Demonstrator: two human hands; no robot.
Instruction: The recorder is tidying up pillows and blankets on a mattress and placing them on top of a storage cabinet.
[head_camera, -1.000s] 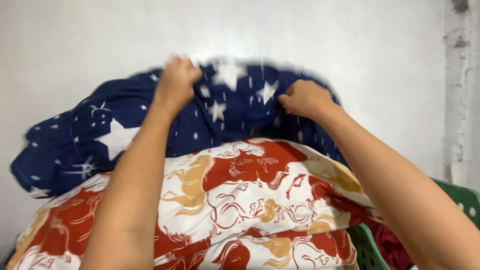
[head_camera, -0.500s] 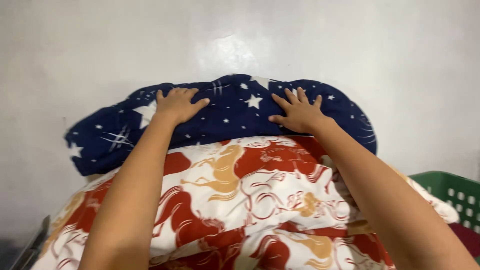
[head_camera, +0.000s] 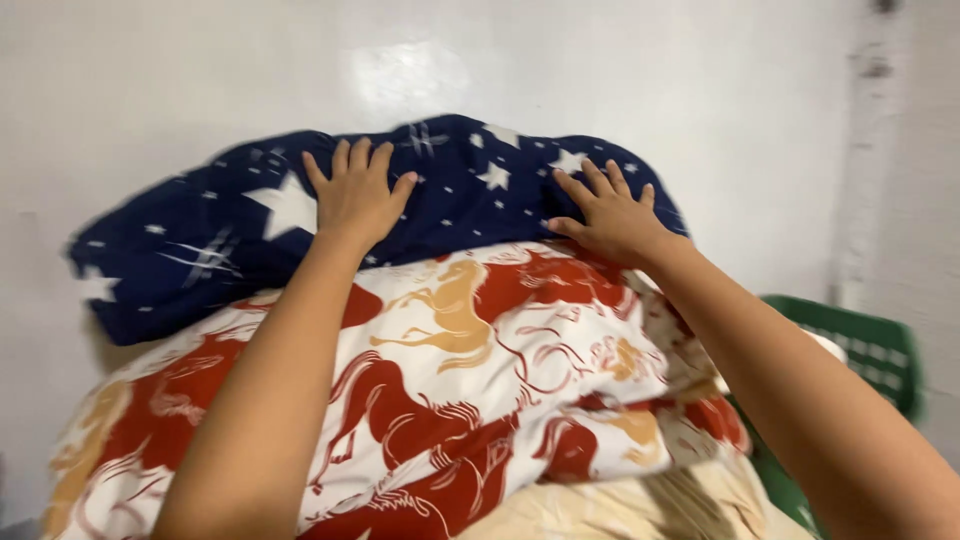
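- While both palms lie flat, the left hand (head_camera: 355, 197) and right hand (head_camera: 608, 212) press spread fingers on one navy star-print cloth (head_camera: 250, 240), gripping nothing; it rests atop the pile, against the white wall (head_camera: 600, 70).
- One horse-print cover (head_camera: 480, 370) lies beneath it.
- One green basket (head_camera: 860, 345) is cut off, its contents hidden.

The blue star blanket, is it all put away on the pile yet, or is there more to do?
Nearly. The blue star blanket already lies on top of the horse-print blanket, against the white wall. The left hand and right hand press flat on it, fingers spread. Its left end droops off the pile, unsmoothed. A green basket stands at the right; what it holds cannot be seen.
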